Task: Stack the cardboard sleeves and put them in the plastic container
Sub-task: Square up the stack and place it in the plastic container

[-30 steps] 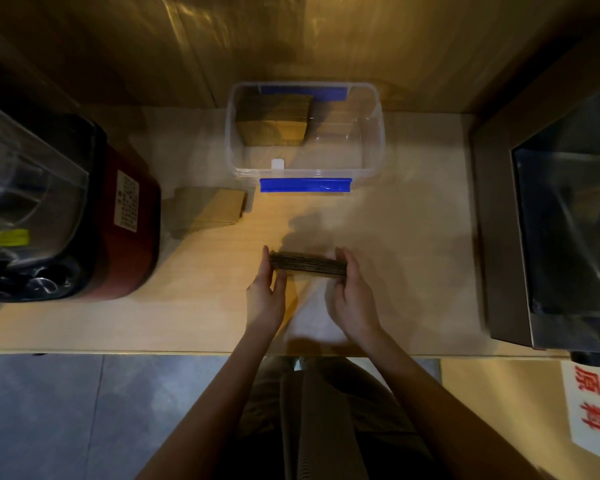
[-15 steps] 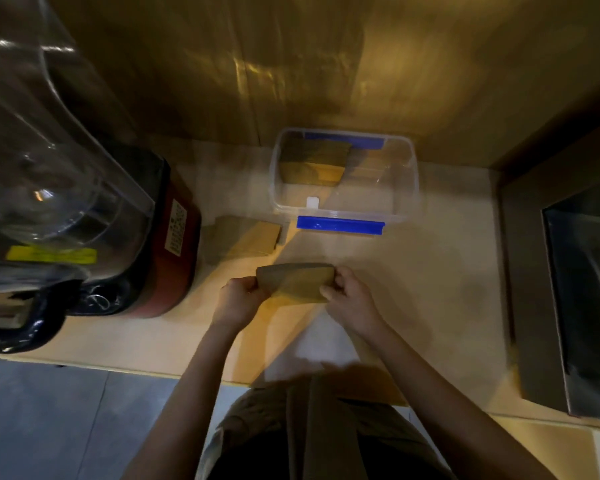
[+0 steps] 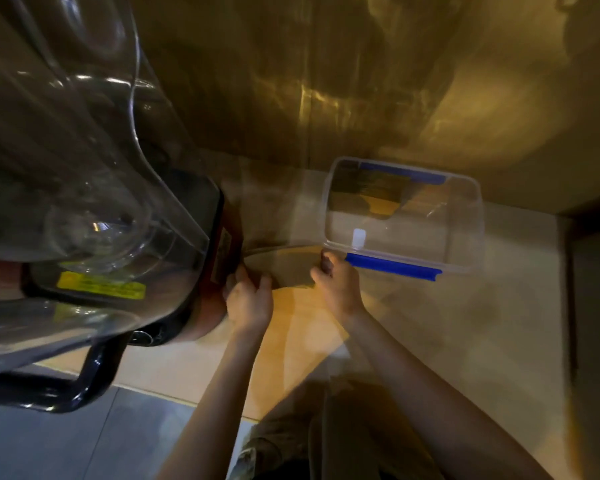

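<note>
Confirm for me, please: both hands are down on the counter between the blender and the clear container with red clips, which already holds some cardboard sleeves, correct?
Nearly right; only the colour is wrong. In the head view the clips on the clear container are blue. The rest holds: the left hand and right hand are down on the counter between the blender and the container, which already holds some cardboard sleeves.

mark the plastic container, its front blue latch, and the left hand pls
plastic container [image 3: 465,233]: head view, on its clear right wall.
front blue latch [image 3: 392,266]: head view, mid-strip along the near rim.
left hand [image 3: 248,299]: head view, back of the hand.
</note>
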